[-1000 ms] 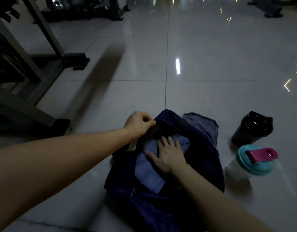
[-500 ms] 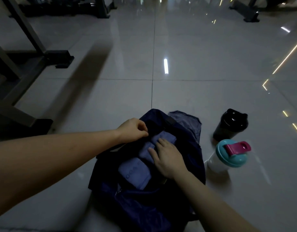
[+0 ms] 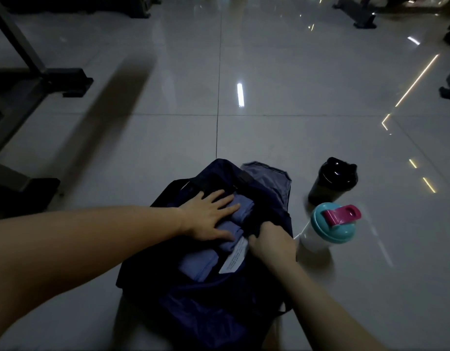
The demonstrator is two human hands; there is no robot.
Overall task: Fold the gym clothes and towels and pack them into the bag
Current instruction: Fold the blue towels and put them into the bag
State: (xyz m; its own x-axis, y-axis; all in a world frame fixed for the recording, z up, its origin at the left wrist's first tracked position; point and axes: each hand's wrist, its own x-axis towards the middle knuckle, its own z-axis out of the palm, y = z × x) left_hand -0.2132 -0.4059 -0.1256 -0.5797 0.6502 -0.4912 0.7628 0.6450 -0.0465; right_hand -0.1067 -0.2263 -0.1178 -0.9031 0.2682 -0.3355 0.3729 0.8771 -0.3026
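Note:
A dark navy bag (image 3: 208, 305) lies open on the tiled floor in front of me. Folded blue-grey cloth (image 3: 201, 264) sits inside its opening, with a white label (image 3: 234, 257) showing beside it. My left hand (image 3: 208, 215) lies flat with spread fingers on top of the folded cloth. My right hand (image 3: 269, 240) grips the bag's dark right edge, fingers curled round the fabric. A grey lining flap (image 3: 267, 173) of the bag sticks out at the far side.
Two shaker bottles stand right of the bag: a black one (image 3: 331, 179) and a clear one with a teal lid and pink cap (image 3: 332, 225). Dark gym machine frames (image 3: 28, 79) stand at the left and far back. Glossy floor tiles surround the bag.
My left hand let go of the bag's far edge and now lies flat on the cloth. My right hand left the cloth and took hold of the bag's right edge.

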